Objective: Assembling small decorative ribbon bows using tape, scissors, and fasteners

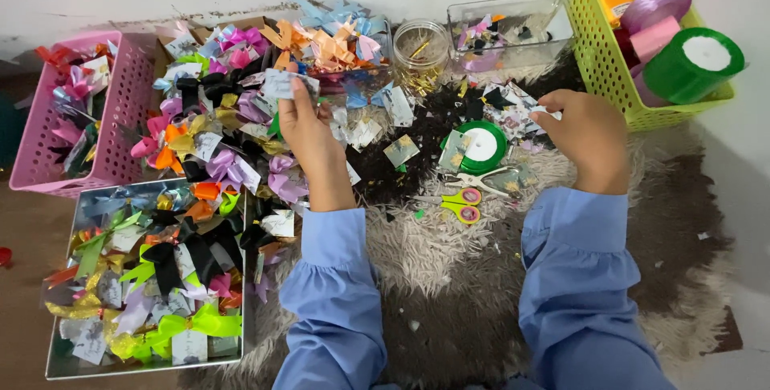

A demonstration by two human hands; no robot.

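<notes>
- Surface: I saw a shaggy rug (449, 254), grey-white w/ dark brown patches, on a brown floor; a pale wall ran along the far edge.
- Counts, L to R: 1 pink basket (120, 109) far left w/ ribbon bows; 1 shallow metal tray (60, 366) near left, heaped w/ bows; 1 loose bow pile (233, 117) btwn them and the rug centre, too many to count.
- Far centre: 1 round clear jar (420, 47) w/ gold bits, 1 clear rectangular tub (507, 31) w/ scraps.
- Far right: 1 green basket (597, 53) holding ribbon rolls; I counted approx 4 (green, pink, lilac, orange), others maybe hidden.
- Centre rug: 1 green ribbon spool (482, 147), lying flat, white core up; 1 pair of small scissors (464, 204), pink/yellow handles, just near of the spool.
- Left hand (309, 137): reached far over the bow pile, fingers pinched on a small card (281, 84), pale grey-white, printed, roughly square, held at the pile's far side.
- Right hand (589, 137): curled half closed, right of the spool, fingertips gripping a small white scrap (549, 111); detail too small to tell.
- Both arms in light blue sleeves (573, 278).
- Small printed cards and paper bits (401, 149) lay scattered on the dark rug patch btwn the hands.
</notes>
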